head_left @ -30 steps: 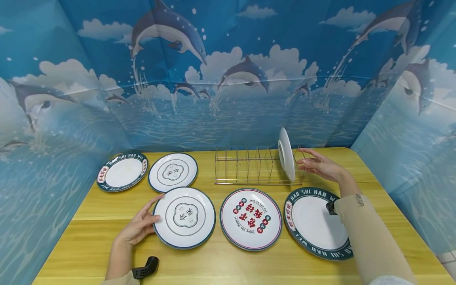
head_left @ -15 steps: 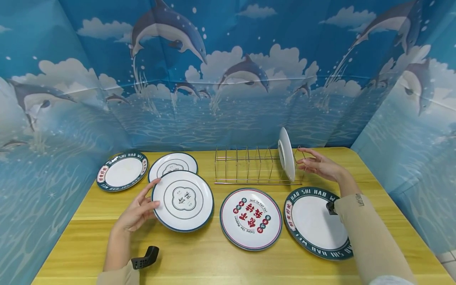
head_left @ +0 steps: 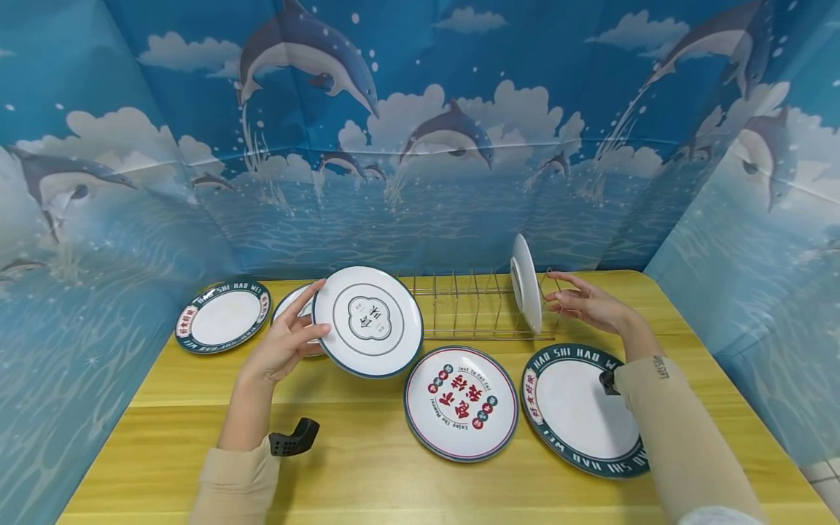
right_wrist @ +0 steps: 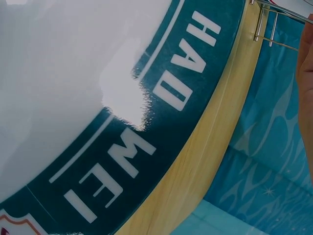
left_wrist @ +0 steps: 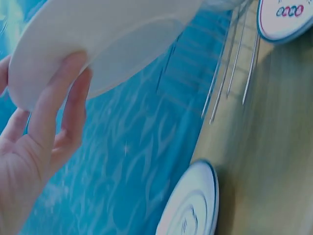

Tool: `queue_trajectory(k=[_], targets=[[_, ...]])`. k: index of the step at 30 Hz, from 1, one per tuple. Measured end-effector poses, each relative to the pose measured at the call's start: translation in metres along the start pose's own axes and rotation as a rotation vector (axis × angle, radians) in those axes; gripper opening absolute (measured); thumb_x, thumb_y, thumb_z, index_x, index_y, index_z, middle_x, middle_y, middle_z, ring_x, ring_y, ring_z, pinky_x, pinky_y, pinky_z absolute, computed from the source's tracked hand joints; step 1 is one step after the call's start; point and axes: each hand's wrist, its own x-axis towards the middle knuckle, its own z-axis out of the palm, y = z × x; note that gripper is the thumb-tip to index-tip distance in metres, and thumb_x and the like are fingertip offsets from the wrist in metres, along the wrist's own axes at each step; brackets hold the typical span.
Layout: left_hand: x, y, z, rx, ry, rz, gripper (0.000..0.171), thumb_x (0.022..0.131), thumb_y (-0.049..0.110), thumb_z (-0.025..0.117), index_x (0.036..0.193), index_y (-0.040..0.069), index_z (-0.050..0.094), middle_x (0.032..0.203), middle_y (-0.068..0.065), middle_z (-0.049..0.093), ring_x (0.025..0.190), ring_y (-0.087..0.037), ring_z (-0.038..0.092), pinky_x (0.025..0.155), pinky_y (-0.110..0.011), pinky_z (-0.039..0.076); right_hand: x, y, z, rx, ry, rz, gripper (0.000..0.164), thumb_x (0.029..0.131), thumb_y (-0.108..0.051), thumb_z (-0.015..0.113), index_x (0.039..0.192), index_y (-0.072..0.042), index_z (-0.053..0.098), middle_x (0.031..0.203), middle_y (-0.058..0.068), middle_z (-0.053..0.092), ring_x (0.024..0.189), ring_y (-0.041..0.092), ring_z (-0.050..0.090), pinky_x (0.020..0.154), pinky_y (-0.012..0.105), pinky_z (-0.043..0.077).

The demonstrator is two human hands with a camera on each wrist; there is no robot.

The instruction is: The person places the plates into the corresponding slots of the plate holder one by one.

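My left hand [head_left: 284, 346] pinches the left rim of a white plate [head_left: 367, 321] with a dark blue edge and a flower-shaped emblem. The plate is raised and tilted, its face toward me; the left wrist view shows the fingers [left_wrist: 58, 98] spread against its underside. Behind it stands a wire dish rack [head_left: 459, 293], its left end hidden by the plate. My right hand [head_left: 590, 300] holds the rack's right end with bent fingers. One white plate [head_left: 526, 284] stands on edge in the rack, close to that hand.
A green-rimmed oval plate [head_left: 224, 317] lies back left, beside a blue-edged plate [head_left: 295, 297] partly hidden by the raised one. In front of the rack lie a plate with red lettering [head_left: 461, 405] and a large green-rimmed plate [head_left: 584, 412]. A dolphin-printed cloth [head_left: 420, 204] hangs behind.
My left hand has lifted the blue-edged plate off the table and carried it up and right toward the rack, tilting it. My right hand stays at the rack's end.
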Motion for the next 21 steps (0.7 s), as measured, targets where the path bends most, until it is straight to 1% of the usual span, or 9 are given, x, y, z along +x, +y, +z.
queue_trajectory(k=[3,4,5,7,9,12,14,17,21], targets=[[0.014,0.007,0.014,0.023,0.02,-0.022,0.071,0.089,-0.006,0.052,0.145,0.029,0.027,0.127,-0.017,0.038,0.089,-0.018,0.06,0.07,-0.032,0.056,0.0,0.0,0.0,0.002,0.001,0.001,0.063,0.097,-0.024,0.045,0.148,-0.017,0.009,0.114,-0.009,0.053,0.104,0.007,0.055,0.104,0.042,0.034],[0.019,0.008,0.018,0.033,0.023,-0.026,0.07,0.089,-0.006,0.053,0.144,0.03,0.027,0.128,-0.017,0.037,0.09,-0.018,0.059,0.07,-0.032,0.056,0.0,0.0,0.0,0.005,0.0,0.0,0.063,0.097,-0.024,0.045,0.148,-0.016,0.008,0.115,-0.007,0.053,0.104,0.007,0.055,0.105,0.044,0.032],[0.024,0.009,0.022,0.041,0.028,-0.03,0.071,0.088,-0.006,0.053,0.144,0.031,0.028,0.128,-0.018,0.036,0.089,-0.018,0.059,0.069,-0.032,0.056,0.0,0.0,0.0,0.005,0.002,0.002,0.063,0.097,-0.024,0.045,0.148,-0.016,0.008,0.117,-0.004,0.052,0.104,0.007,0.055,0.105,0.044,0.032],[0.034,0.01,0.03,0.05,0.023,-0.03,0.071,0.088,-0.005,0.054,0.144,0.031,0.028,0.128,-0.019,0.036,0.089,-0.019,0.058,0.068,-0.031,0.056,0.001,0.0,0.0,0.012,0.003,0.003,0.064,0.097,-0.024,0.045,0.148,-0.016,0.007,0.122,0.002,0.05,0.105,0.008,0.055,0.106,0.048,0.029],[0.044,0.01,0.037,0.054,0.014,-0.024,0.071,0.088,-0.004,0.054,0.143,0.032,0.029,0.128,-0.018,0.036,0.09,-0.02,0.057,0.069,-0.032,0.056,0.001,0.0,0.0,0.017,0.002,0.002,0.064,0.097,-0.024,0.045,0.148,-0.015,0.007,0.124,0.005,0.048,0.105,0.008,0.055,0.106,0.05,0.027],[0.058,0.011,0.048,0.051,-0.004,-0.013,0.07,0.088,-0.003,0.056,0.142,0.034,0.031,0.126,-0.019,0.038,0.092,-0.022,0.058,0.072,-0.035,0.056,0.001,0.0,0.0,0.024,0.004,-0.001,0.064,0.097,-0.024,0.045,0.148,-0.016,0.008,0.122,0.002,0.05,0.104,0.008,0.055,0.107,0.053,0.025],[0.067,0.011,0.056,0.052,-0.006,-0.007,0.07,0.087,-0.002,0.057,0.141,0.035,0.033,0.127,-0.02,0.038,0.094,-0.023,0.058,0.075,-0.037,0.055,0.002,0.0,0.0,0.025,0.002,-0.003,0.064,0.097,-0.024,0.046,0.148,-0.017,0.008,0.118,-0.002,0.051,0.104,0.008,0.056,0.107,0.053,0.024],[0.079,0.012,0.069,0.055,0.0,-0.009,0.069,0.086,-0.001,0.06,0.139,0.037,0.035,0.125,-0.019,0.041,0.095,-0.024,0.058,0.077,-0.039,0.055,0.002,0.0,0.0,0.03,0.005,0.001,0.064,0.096,-0.024,0.047,0.148,-0.017,0.009,0.118,-0.002,0.051,0.103,0.007,0.056,0.107,0.053,0.024],[0.095,0.012,0.085,0.054,0.004,-0.02,0.069,0.085,-0.001,0.061,0.138,0.037,0.037,0.115,-0.018,0.047,0.091,-0.024,0.059,0.076,-0.04,0.055,0.001,0.001,0.0,0.016,0.009,0.008,0.064,0.097,-0.024,0.046,0.148,-0.017,0.008,0.12,0.0,0.05,0.103,0.007,0.056,0.106,0.047,0.03]])
